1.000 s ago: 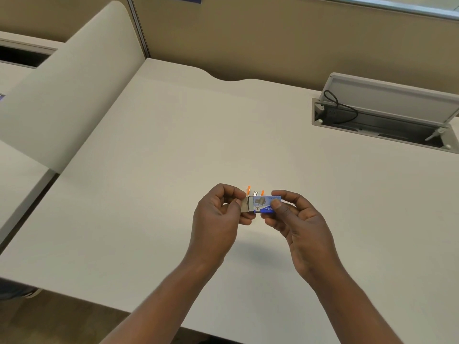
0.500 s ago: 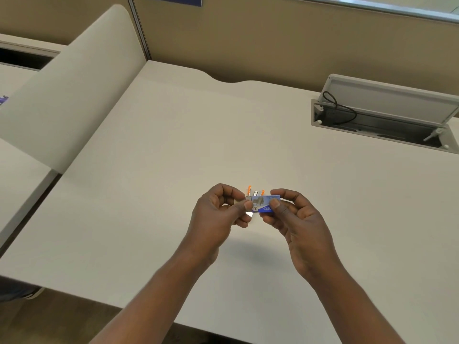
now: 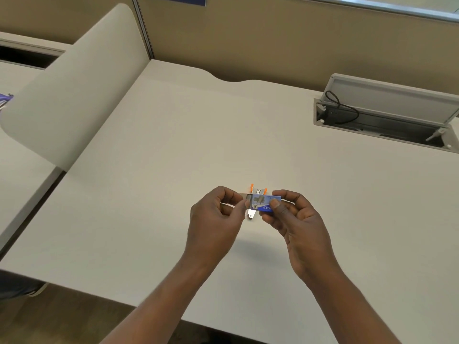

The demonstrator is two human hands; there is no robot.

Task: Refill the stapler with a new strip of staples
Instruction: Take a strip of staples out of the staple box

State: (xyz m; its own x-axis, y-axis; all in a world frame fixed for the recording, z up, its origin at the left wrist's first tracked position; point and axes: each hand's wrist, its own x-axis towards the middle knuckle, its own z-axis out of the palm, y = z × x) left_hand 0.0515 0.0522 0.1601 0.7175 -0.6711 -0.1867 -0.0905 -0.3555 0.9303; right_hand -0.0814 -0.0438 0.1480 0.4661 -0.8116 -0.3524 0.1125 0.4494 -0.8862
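Office cubicle, tan partition wall (image 3: 248,33) across the top of the frame, blue sign (image 3: 178,0) clipped at the top edge. Off-white desk (image 3: 173,145) fills most of the view, with a curved cream divider panel (image 3: 74,95) standing at its left edge.

Count: two hands, one staple box, one stapler, one cable tray, one black cable.

Cable tray (image 3: 385,120) is recessed in the desk at upper right, lid tilted up, black cable (image 3: 347,112) looped inside. Purple object (image 3: 5,100) is cut off at the left edge, can't identify it. Shoe (image 3: 37,289) is on the floor at lower left.

Both hands are raised over the desk, just below centre frame, close together.
- Right hand (image 3: 298,224): fingers curled, thumb on top, gripping the blue staple box (image 3: 264,203) by its right end.
- Left hand (image 3: 216,219): thumb and forefinger pinch the grey inner tray (image 3: 246,196) sticking out of the box's left end, other fingers curled in.

Can't tell whether any staple strip shows in the tray, too small.

Stapler (image 3: 258,191) lies on the desk directly behind the box, between the two hands in frame. It is mostly hidden: two orange tips and a metal piece show above the box, a metal end below it. It looks opened out, but the box covers too much to be sure. Neither hand touches it.
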